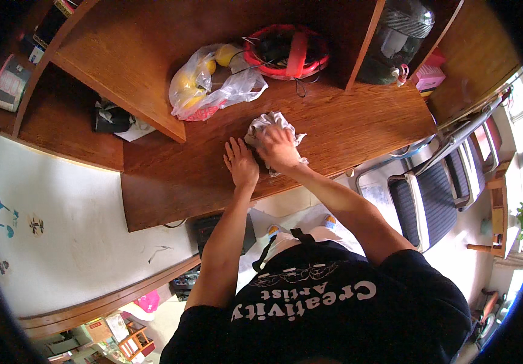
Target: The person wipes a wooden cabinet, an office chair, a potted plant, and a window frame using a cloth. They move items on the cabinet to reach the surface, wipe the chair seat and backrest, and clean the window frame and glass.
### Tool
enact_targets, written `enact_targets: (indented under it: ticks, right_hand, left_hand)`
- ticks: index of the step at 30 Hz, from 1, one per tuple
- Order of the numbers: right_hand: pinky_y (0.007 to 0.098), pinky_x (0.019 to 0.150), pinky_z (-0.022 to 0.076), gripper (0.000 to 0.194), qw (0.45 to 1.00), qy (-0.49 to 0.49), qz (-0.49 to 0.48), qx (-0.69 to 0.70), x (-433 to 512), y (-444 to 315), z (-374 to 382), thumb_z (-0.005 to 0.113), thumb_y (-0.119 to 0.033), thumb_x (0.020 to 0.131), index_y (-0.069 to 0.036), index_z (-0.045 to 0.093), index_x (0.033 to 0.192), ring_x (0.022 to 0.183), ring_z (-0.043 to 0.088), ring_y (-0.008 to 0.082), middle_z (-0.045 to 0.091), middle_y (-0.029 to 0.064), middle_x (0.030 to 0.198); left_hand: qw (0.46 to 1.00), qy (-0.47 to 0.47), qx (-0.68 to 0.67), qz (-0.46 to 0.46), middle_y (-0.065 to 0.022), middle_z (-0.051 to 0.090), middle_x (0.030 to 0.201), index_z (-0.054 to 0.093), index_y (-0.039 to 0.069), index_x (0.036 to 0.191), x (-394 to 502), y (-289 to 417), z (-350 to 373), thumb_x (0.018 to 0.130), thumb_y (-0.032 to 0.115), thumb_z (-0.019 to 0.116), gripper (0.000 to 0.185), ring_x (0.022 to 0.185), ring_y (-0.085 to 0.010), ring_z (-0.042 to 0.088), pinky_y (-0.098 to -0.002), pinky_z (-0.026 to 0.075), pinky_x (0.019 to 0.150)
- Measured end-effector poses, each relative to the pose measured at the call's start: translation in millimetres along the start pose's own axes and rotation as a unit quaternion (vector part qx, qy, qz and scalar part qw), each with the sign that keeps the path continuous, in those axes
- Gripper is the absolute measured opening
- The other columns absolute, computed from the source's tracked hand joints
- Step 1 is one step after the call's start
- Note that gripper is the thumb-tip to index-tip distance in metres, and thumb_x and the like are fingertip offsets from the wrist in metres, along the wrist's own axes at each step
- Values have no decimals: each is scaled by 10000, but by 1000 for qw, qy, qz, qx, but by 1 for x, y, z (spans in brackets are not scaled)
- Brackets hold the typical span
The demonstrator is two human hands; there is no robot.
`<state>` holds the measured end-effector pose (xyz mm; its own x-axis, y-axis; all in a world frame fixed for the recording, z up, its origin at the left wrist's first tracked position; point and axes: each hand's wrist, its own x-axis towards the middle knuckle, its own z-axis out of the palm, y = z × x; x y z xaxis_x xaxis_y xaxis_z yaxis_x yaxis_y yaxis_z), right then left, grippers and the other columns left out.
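A crumpled pale cloth (270, 120) lies on the brown wooden desktop (357, 123). My right hand (278, 148) is on top of it, blurred, its fingers bent over the fabric. Just to the left, my left hand (241, 164) rests flat on the wood with its fingers a little apart and nothing in them. Part of the cloth is hidden under the right hand.
Behind the hands lie a clear plastic bag (243, 91) of yellow fruit and a red basket (295, 54) holding dark cables. A large clear bottle (393, 45) with a tap stands in the right compartment. Upright wooden dividers (120, 86) bound the desktop. Chairs (425, 204) stand at right.
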<state>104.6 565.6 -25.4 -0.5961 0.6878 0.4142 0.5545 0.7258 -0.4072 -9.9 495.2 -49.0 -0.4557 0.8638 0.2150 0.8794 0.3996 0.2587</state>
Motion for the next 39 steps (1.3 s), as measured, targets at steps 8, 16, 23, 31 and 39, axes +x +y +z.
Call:
enact_targets:
  ticks: [8, 16, 23, 31, 39]
  right_hand:
    - [511, 970, 287, 363, 990, -50, -97, -87, 2, 15, 12, 528, -238, 821, -158, 559, 1174, 1216, 383, 283, 475, 104, 1266]
    - [455, 1063, 242, 430, 978, -56, -38, -196, 4, 157, -50, 483, -103, 803, -286, 585, 1178, 1243, 395, 221, 478, -14, 1309]
    - [484, 990, 290, 437, 976, 11, 174, -129, 17, 217, -85, 483, -60, 776, -207, 603, 1169, 1270, 366, 228, 487, 14, 1319]
    - [447, 986, 312, 352, 982, -99, -121, -106, -13, 170, -74, 556, -136, 777, -225, 622, 1111, 1188, 438, 201, 540, -7, 1231]
    - [411, 918, 376, 319, 989, -7, 38, -141, -13, 274, -144, 563, -70, 744, -188, 641, 1030, 1120, 480, 243, 589, 5, 1154]
  left_hand:
    - [999, 8, 32, -10, -139, 292, 1443, 384, 25, 1337, 2, 1, 4, 944, 338, 413, 503, 1332, -329, 259, -520, 240, 1049]
    - [999, 5, 50, -21, -140, 301, 1442, 390, 46, 1340, 3, 4, 2, 953, 373, 370, 507, 1330, -324, 268, -501, 244, 1055]
    - [996, 4, 85, -25, -143, 302, 1443, 385, 45, 1347, 1, 10, 3, 949, 356, 385, 505, 1327, -326, 278, -509, 258, 1047]
    - [995, 7, 96, -21, -136, 313, 1437, 389, 48, 1345, 2, 5, 4, 947, 362, 392, 507, 1319, -328, 295, -503, 269, 1044]
    - [993, 6, 116, -15, -140, 315, 1435, 404, 54, 1339, 3, 7, 2, 955, 356, 380, 489, 1315, -328, 302, -479, 288, 1040]
